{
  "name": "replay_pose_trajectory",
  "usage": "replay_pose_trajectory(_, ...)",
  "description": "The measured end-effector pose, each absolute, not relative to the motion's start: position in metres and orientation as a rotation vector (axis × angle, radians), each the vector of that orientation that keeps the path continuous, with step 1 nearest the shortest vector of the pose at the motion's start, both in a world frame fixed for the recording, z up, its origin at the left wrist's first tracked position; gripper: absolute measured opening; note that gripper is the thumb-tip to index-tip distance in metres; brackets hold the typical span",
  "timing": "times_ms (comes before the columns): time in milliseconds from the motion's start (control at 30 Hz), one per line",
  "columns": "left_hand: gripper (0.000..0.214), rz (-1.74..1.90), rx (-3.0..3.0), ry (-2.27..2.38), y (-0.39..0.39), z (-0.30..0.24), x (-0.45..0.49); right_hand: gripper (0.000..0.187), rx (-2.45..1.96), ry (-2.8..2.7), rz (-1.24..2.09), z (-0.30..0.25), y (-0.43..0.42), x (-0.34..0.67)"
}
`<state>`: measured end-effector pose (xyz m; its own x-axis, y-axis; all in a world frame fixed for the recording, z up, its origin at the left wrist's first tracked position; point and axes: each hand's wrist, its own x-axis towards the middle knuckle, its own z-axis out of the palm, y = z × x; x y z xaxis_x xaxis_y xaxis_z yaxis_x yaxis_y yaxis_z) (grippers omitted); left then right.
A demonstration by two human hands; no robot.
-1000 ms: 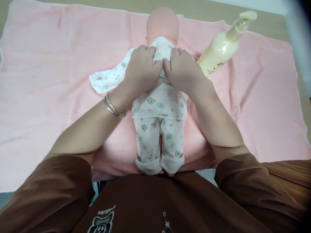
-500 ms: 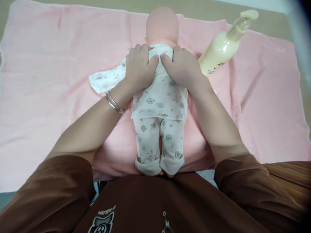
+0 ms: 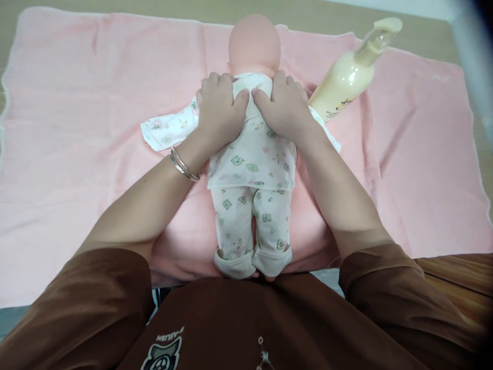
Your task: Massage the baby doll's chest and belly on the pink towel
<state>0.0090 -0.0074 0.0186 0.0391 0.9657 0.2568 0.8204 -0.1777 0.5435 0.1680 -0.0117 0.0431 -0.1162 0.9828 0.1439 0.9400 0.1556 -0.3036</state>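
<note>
A baby doll (image 3: pixel 252 167) in a white printed shirt and trousers lies on a pink towel (image 3: pixel 77 103), its bald head (image 3: pixel 254 43) pointing away from me. My left hand (image 3: pixel 219 110) curls over the doll's left shoulder and my right hand (image 3: pixel 283 105) over the right one. My thumbs press on the shirt at mid-back, nearly touching each other. The fingertips wrap round the shoulders below the neck. One empty sleeve (image 3: pixel 164 131) lies flat to the left.
A cream pump bottle (image 3: pixel 342 82) lies tilted on the towel just right of my right hand. Two silver bangles (image 3: pixel 184 167) circle my left wrist. A wooden surface (image 3: pixel 454 272) shows at lower right, and a tan tabletop (image 3: pixel 154 7) beyond the towel.
Both hands slid up the doll's back toward the neck. The shirt fabric that was bunched between my thumbs now lies smooth over the shoulders.
</note>
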Motion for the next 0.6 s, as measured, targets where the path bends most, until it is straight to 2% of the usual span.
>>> replay_pose_trajectory(167,0.024,0.871,2.071,1.860,-0.010,0.019,0.012,0.048,-1.832,-2.139,0.223,0.044,-0.014,0.169)
replay_pose_trajectory(600,0.008,1.021,2.034,1.833,0.000,0.008,0.010,0.052,-1.888,-2.094,0.199,0.044,-0.011,0.166)
